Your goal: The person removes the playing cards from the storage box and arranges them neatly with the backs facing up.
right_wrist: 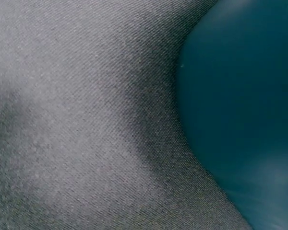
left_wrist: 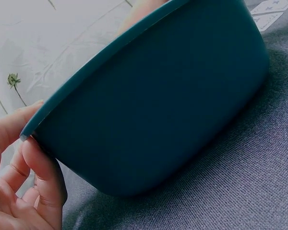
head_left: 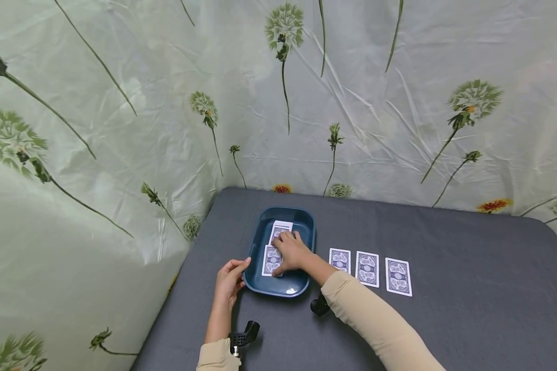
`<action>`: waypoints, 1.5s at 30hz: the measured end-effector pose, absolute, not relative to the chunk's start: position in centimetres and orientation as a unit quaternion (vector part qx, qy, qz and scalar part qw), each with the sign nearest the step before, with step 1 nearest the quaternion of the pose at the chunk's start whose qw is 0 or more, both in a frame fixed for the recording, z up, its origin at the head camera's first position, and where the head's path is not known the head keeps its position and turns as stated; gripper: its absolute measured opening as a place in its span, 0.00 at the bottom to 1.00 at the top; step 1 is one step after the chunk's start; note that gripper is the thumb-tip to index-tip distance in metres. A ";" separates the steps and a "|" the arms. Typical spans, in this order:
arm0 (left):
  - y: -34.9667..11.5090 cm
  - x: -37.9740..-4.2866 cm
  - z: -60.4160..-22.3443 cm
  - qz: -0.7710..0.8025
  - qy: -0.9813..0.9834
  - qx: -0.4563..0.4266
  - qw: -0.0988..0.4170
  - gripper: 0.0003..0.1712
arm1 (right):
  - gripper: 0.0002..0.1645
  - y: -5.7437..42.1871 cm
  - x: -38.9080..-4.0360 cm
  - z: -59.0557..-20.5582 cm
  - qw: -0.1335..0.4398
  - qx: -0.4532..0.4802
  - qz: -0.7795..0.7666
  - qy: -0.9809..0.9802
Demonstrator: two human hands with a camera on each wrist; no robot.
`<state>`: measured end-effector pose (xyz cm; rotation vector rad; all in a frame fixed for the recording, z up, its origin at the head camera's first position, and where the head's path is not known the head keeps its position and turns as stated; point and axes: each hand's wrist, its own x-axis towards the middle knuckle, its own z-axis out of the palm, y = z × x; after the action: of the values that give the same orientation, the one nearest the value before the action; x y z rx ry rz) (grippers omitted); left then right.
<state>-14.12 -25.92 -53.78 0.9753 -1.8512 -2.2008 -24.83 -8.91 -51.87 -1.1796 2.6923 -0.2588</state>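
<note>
Dark grey woven cloth covers the surface [head_left: 469, 319], where the left hand [head_left: 229, 281] pinches the rim of a blue, rounded rectangular tray [head_left: 265, 286]. Inside it, the right hand [head_left: 293, 252] spreads over blue-and-white patterned playing cards [head_left: 269, 259]; whether it grips one, I cannot tell. Work seems partway: at least two cards lie inside, three face-down cards [head_left: 367, 269] lie in a row outside, to the right. Beyond, pale, wrinkled sheeting printed with green dandelions [head_left: 167, 46] hangs behind and left.
</note>
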 end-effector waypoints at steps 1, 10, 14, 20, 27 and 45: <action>-25.9 -14.1 -53.8 -0.723 -0.608 0.322 0.052 0.14 | 0.51 -8.9 -24.8 -51.9 0.094 -0.402 -0.086 0.907; -25.9 -14.1 -53.8 -0.728 -0.602 0.323 0.054 0.14 | 0.53 -9.0 -24.4 -52.0 0.083 -0.432 -0.061 0.896; -26.0 -14.1 -53.8 -0.730 -0.602 0.320 0.053 0.15 | 0.50 -8.9 -24.2 -51.9 0.074 -0.443 -0.053 0.892; -25.9 -14.2 -54.0 -0.735 -0.596 0.320 0.052 0.14 | 0.47 -8.9 -24.2 -51.9 0.079 -0.460 -0.044 0.883; -25.9 -14.1 -54.1 -0.735 -0.594 0.324 0.054 0.14 | 0.47 -9.0 -24.1 -52.0 0.068 -0.496 -0.042 0.865; -25.7 -14.1 -53.5 -0.729 -0.607 0.312 0.056 0.13 | 0.49 -8.9 -23.1 -51.8 0.059 -0.527 -0.010 0.848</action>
<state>-14.06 -25.67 -53.53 0.9458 -1.8424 -2.2124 -23.06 -8.86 -51.82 -1.5971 2.5671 -0.0302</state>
